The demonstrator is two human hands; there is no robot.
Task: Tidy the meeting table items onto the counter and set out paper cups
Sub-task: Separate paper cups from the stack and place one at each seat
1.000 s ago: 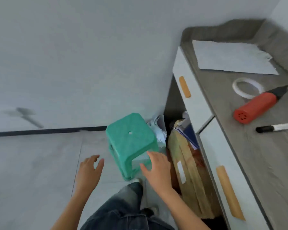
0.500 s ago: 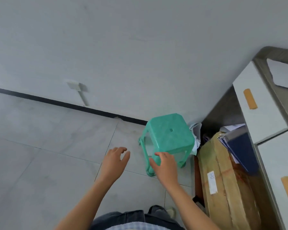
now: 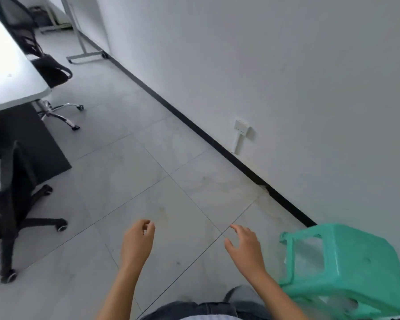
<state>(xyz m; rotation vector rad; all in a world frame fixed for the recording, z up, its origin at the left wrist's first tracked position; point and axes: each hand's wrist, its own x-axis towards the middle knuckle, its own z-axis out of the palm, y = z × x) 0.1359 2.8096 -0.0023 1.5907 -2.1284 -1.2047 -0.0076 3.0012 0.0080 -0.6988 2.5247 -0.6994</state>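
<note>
Both my hands hover empty over the grey tiled floor. My left hand point(image 3: 138, 242) has loosely curled fingers and holds nothing. My right hand point(image 3: 244, 247) is spread with relaxed fingers, apart from the green plastic stool point(image 3: 346, 269) at the lower right. A corner of the white meeting table point(image 3: 7, 75) shows at the upper left. The counter and the paper cups are out of view.
A black office chair point(image 3: 9, 204) stands at the left, another black chair point(image 3: 49, 70) sits beside the table. A white wall with a black skirting and a socket point(image 3: 241, 128) runs along the right. A metal stand base point(image 3: 83, 54) lies far back.
The view has swung left, away from the counter and boxes, toward the table. My right hand has come off the green stool, which now sits at the lower right.
</note>
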